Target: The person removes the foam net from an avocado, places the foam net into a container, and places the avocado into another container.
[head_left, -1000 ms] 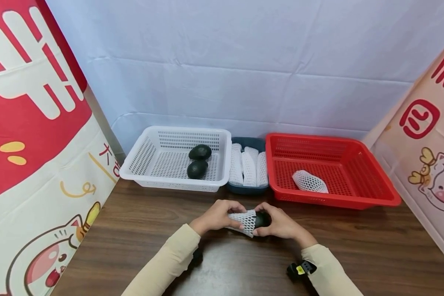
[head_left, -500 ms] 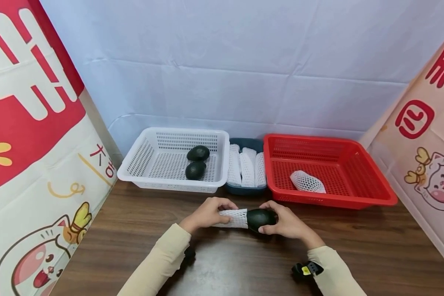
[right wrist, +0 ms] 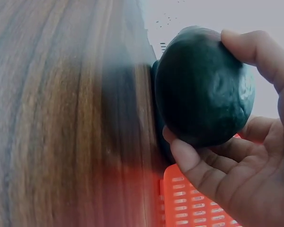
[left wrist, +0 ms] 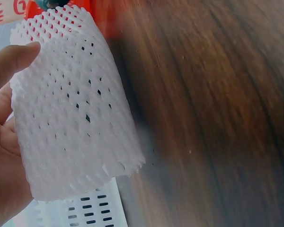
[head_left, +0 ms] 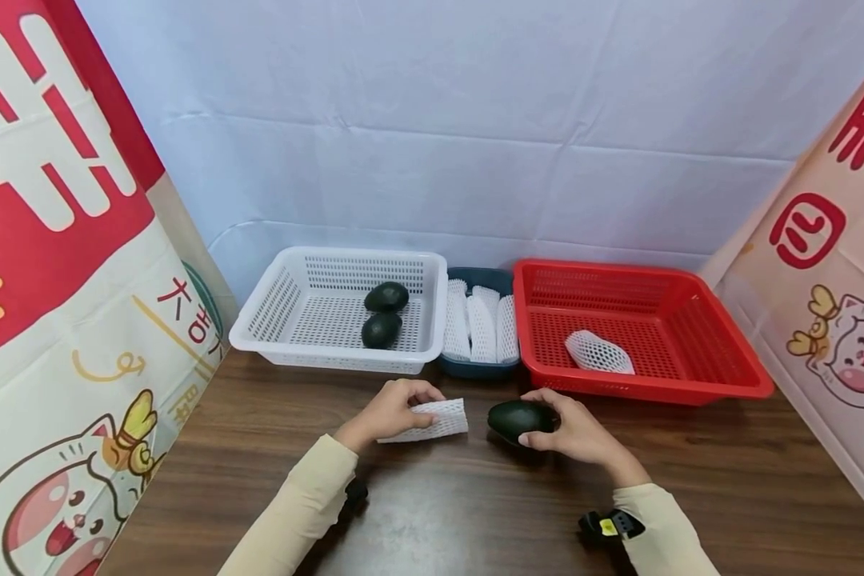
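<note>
A white foam net sleeve (head_left: 435, 422), flat and tube-shaped, is pinched by my left hand (head_left: 394, 410) over the table's middle. In the left wrist view the thumb lies across the mesh of the sleeve (left wrist: 75, 104), and nothing shows inside it. My right hand (head_left: 572, 428) grips a dark green avocado (head_left: 516, 422) from its right end. The right wrist view has thumb and fingers curled round the avocado (right wrist: 203, 90). A gap separates the avocado from the sleeve's end.
Behind the hands stand a white basket (head_left: 338, 360) with two avocados (head_left: 383, 314), a dark blue bin (head_left: 478, 370) of several foam sleeves (head_left: 482, 328), and a red basket (head_left: 655, 390) holding a net-wrapped item (head_left: 598, 352). Printed cloths hang on both sides.
The avocado has come out of the foam sleeve. My left hand has shifted left with the sleeve, my right hand rightward with the avocado.
</note>
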`<action>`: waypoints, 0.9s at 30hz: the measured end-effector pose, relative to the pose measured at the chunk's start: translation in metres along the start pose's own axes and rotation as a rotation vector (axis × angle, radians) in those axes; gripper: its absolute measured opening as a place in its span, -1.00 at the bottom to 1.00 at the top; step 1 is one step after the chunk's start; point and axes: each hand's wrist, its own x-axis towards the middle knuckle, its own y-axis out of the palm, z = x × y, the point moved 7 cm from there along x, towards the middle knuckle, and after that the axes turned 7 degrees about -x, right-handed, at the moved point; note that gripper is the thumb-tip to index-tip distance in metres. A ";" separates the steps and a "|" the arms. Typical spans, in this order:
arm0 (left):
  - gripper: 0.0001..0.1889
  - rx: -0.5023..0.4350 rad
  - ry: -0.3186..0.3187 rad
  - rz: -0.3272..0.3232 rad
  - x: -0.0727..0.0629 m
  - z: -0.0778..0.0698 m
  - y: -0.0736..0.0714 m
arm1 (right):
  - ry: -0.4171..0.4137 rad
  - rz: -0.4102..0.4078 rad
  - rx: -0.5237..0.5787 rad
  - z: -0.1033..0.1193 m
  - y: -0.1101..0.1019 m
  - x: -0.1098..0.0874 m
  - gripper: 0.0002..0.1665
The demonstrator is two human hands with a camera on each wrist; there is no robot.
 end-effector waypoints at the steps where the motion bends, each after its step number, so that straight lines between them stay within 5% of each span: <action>1: -0.76 0.000 -0.002 0.002 0.000 0.001 0.000 | 0.001 -0.001 0.001 0.000 0.000 0.000 -0.29; 16: -0.78 -0.021 -0.010 0.006 0.002 0.001 0.000 | 0.003 0.002 0.015 -0.001 0.001 0.002 -0.27; 27: -0.77 0.039 0.066 -0.125 0.004 -0.010 -0.001 | 0.012 -0.025 0.004 -0.006 -0.003 -0.001 -0.25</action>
